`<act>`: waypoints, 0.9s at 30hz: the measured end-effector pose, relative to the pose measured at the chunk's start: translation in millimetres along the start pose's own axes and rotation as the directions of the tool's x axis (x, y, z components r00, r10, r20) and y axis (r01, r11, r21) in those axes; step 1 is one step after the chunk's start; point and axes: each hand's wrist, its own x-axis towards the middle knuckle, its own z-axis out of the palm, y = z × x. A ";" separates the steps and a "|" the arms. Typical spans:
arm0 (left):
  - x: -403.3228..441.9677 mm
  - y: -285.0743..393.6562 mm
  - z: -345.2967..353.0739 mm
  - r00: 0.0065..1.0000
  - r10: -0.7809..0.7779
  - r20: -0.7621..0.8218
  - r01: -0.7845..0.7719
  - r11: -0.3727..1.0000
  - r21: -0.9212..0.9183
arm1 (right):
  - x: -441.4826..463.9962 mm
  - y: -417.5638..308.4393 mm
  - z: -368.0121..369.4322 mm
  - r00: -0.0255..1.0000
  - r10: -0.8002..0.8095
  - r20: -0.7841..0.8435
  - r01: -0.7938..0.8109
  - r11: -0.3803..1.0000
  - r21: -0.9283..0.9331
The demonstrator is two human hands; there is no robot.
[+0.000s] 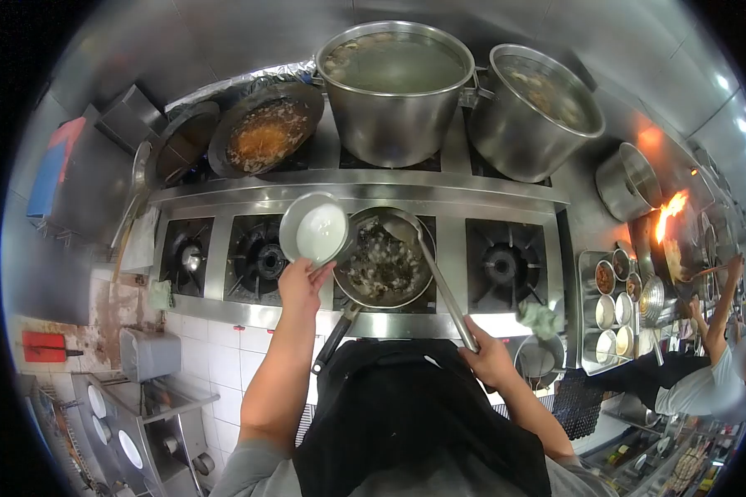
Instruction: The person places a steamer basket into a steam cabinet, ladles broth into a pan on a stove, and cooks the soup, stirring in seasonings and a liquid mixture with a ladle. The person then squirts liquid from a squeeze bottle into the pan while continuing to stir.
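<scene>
My left hand grips the near rim of a round metal bowl, tilted, with something white and smooth inside. The bowl is just left of a frying pan and overlaps its edge in view. Dark bubbling liquid with pale bits fills the pan, whose black handle points toward me. In my right hand is the long handle of a ladle. The ladle's head rests in the far right part of the pan.
Two large stockpots and woks, one with orange oil, line the back. Burners flank the pan. A crumpled cloth lies at front right. Farther right, a co-worker works by a flaming wok and ingredient tins.
</scene>
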 end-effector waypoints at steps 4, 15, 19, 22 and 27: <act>-17.9 6.9 -62.3 0.990 0.023 -0.142 -0.023 1.000 0.003 | -22.5 3.6 -18.6 0.986 0.121 0.113 -0.118 0.993 -0.032; -86.9 15.9 -198.6 0.890 0.108 -0.444 -0.060 0.991 0.121 | 22.0 12.7 29.1 0.985 -0.001 0.171 -0.014 0.996 0.090; -105.4 12.6 -216.9 0.873 0.089 -0.479 -0.030 0.991 0.128 | -4.8 23.8 15.0 0.985 0.054 0.164 -0.051 0.998 -0.020; -110.0 10.3 -214.0 0.860 0.098 -0.500 -0.046 0.992 0.114 | 4.7 38.2 30.1 0.974 0.075 0.213 -0.050 0.991 -0.124; -104.6 3.7 -226.0 0.867 0.099 -0.489 -0.072 0.995 0.073 | 17.6 -19.8 21.8 0.958 0.199 0.206 -0.216 0.974 0.063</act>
